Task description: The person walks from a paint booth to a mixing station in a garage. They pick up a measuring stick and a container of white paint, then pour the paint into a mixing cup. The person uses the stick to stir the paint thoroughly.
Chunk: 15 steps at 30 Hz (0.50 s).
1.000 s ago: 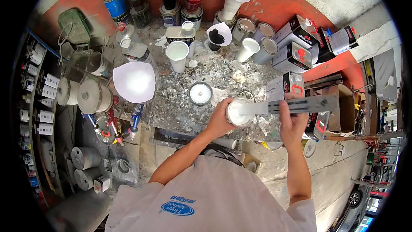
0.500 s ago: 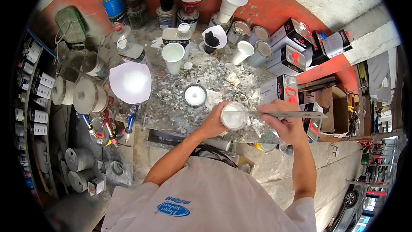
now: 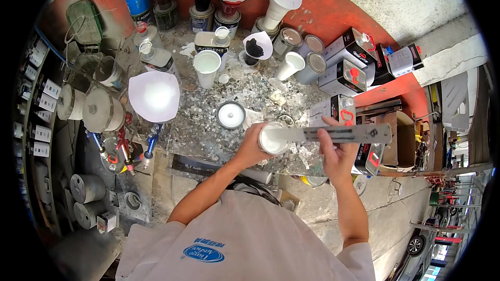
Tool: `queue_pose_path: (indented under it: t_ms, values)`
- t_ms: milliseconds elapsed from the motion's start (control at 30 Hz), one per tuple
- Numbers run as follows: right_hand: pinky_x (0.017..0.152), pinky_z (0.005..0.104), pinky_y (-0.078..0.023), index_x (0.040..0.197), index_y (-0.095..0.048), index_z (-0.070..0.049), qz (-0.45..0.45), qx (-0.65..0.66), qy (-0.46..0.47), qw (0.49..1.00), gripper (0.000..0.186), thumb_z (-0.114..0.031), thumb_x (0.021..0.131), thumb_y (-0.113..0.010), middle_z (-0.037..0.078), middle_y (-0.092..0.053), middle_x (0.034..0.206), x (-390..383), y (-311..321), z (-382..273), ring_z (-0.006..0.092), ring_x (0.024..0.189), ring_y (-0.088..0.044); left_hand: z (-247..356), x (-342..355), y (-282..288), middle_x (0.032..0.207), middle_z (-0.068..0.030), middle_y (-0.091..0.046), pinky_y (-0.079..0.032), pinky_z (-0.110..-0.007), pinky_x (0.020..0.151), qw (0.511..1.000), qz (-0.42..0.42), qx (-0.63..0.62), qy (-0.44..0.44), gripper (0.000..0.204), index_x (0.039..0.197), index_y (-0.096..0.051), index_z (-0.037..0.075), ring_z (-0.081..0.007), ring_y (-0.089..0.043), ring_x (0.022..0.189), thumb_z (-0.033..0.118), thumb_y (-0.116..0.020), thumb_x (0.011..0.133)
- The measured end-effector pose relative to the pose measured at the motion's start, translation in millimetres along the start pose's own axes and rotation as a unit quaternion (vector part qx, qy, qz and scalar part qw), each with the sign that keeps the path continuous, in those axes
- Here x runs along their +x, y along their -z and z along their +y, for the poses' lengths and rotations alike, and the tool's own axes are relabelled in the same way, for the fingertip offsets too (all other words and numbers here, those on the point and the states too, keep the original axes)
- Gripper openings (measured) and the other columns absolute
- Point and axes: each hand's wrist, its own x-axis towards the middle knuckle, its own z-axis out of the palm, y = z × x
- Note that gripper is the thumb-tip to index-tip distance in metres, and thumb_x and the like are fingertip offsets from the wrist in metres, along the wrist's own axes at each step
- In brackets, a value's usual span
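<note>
Near the front edge of the workbench, my left hand [image 3: 251,148] wraps round a cup [image 3: 275,148] with white paint in it. My right hand [image 3: 337,152] grips a long flat grey mixing stick [image 3: 359,133], marked with dark lines. One end of the stick lies over the cup's mouth and is coated white; the other points out to the right. Whether the tip dips into the paint, I cannot tell. A round dark-rimmed lid [image 3: 231,115] with a white face lies left of the cup. A dark ring [image 3: 286,120] is just behind the cup.
A white paper strainer [image 3: 154,96] stands at the left above several spray guns [image 3: 124,148]. Pale cups [image 3: 207,70] and paint cans [image 3: 288,42] sit farther back. Rectangular solvent tins [image 3: 342,77] crowd the right side. The paint-spattered bench [image 3: 203,132] ends just before my body.
The stick has turned from edge-on so that its flat face shows. My right hand has shifted slightly left and lower around it. My left hand still holds the cup.
</note>
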Motion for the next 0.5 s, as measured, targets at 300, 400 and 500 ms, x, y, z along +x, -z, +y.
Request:
queue_pose_path:
  t_ms: [300,400,500]
  values:
    - [0.048,0.0217,-0.04,0.113,-0.071,-0.001,-0.078,0.078,-0.046,0.993,0.021,-0.008,0.093,-0.068,-0.002,-0.06,0.065,6.0,-25.4,12.0,0.0045,0.052,-0.052,16.0,1.1,11.0,0.127,-0.0128,-0.056,-0.044,-0.04,0.103,0.997,0.003,-0.079,0.003,0.093,0.136,-0.046,0.006,-0.0286,-0.054,0.121,0.017,-0.095,0.057]
    - [0.054,0.0257,-0.043,0.113,-0.073,-0.005,-0.189,0.05,0.05,0.979,0.024,-0.006,0.088,-0.072,0.001,-0.065,0.072,17.1,-4.7,-15.2,0.0092,0.06,-0.056,28.3,-2.9,27.6,0.126,-0.0119,-0.057,-0.044,-0.039,0.102,0.997,0.007,-0.078,0.005,0.092,0.135,-0.048,0.005,-0.0269,-0.055,0.12,0.016,-0.095,0.057]
    - [0.053,0.025,-0.042,0.108,-0.073,-0.002,-0.279,0.025,0.202,0.938,0.024,0.001,0.084,-0.072,0.004,-0.067,0.077,52.2,1.2,-43.3,0.0089,0.062,-0.058,36.5,-13.0,49.7,0.127,-0.0113,-0.058,-0.045,-0.037,0.102,0.999,0.009,-0.049,0.018,0.09,0.134,-0.049,0.005,-0.0254,-0.056,0.12,0.014,-0.094,0.057]
